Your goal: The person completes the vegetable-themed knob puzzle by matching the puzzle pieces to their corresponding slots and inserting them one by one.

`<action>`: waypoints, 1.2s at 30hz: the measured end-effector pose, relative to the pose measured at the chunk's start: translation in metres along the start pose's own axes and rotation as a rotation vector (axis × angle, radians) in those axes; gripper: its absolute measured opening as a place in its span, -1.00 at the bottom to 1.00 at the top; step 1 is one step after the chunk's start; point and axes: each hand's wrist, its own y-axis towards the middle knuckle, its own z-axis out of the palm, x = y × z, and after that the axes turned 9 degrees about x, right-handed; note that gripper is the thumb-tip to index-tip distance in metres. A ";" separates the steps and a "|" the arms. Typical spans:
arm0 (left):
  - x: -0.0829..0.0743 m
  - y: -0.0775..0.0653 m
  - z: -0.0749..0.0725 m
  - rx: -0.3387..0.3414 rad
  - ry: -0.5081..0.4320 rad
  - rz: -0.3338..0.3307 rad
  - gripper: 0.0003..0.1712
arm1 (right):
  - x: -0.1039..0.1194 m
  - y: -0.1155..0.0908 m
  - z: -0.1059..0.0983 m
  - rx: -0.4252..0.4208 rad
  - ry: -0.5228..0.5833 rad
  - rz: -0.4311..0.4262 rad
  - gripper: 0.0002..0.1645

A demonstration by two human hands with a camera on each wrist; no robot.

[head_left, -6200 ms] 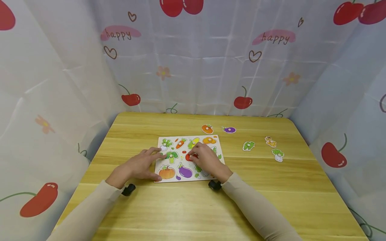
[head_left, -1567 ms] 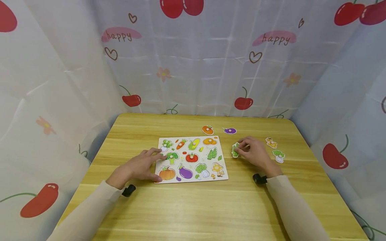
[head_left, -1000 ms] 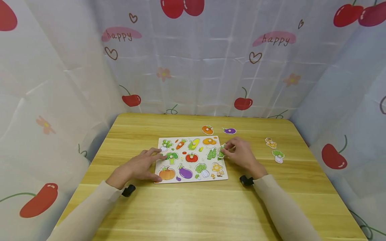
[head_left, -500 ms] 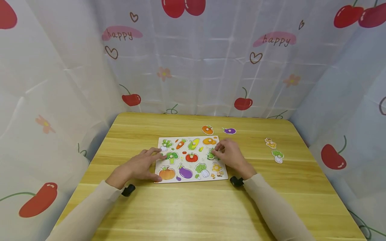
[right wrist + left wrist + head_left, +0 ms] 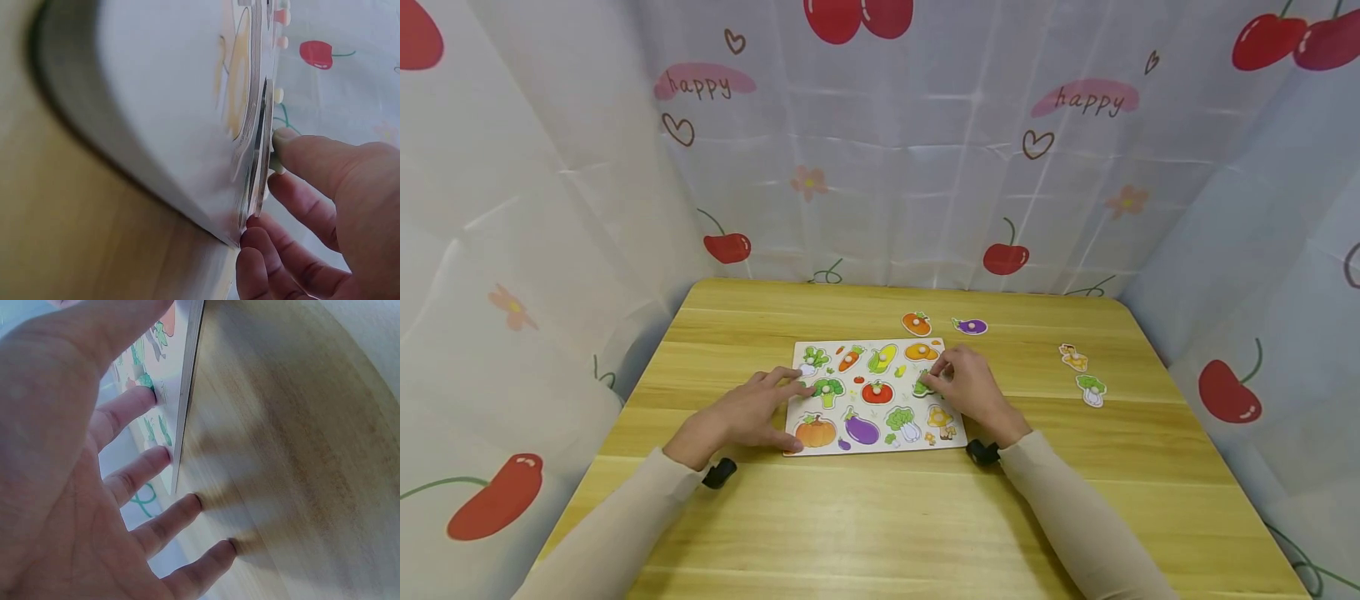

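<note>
A white vegetable puzzle board (image 5: 882, 417) lies flat on the table. My left hand (image 5: 745, 412) rests spread over its left edge; the left wrist view shows the thumb and nearest fingers at the board and the outer fingertips on the wood. My right hand (image 5: 973, 387) pinches a green leafy-looking puzzle piece (image 5: 921, 386) by its knob, over the matching green picture at the board's right. Seen from the right wrist, that piece (image 5: 264, 150) tilts slightly, with a gap under part of it. Its right part is hidden by the fingers in the head view.
Beyond the board lie a pumpkin piece (image 5: 916, 323) and an eggplant piece (image 5: 972, 326). To the right are a mushroom piece (image 5: 1073, 358) and a bok choy piece (image 5: 1092, 390). Knobbed pieces such as the tomato (image 5: 877, 392) sit in the board. A printed curtain surrounds the wooden table.
My right hand let go of the tomato piece, picked up the green piece from the table's right and carried it left onto the board. The left hand stayed in place.
</note>
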 end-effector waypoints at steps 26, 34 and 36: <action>0.000 0.001 0.001 -0.004 0.016 0.002 0.14 | 0.005 0.001 -0.003 0.047 -0.017 0.017 -0.81; 0.001 0.001 0.001 -0.003 0.015 0.002 0.14 | 0.005 0.002 -0.004 0.068 -0.031 -0.013 -0.85; 0.001 0.001 0.001 -0.002 0.015 0.003 0.13 | 0.004 0.003 -0.004 0.073 -0.032 -0.030 -0.86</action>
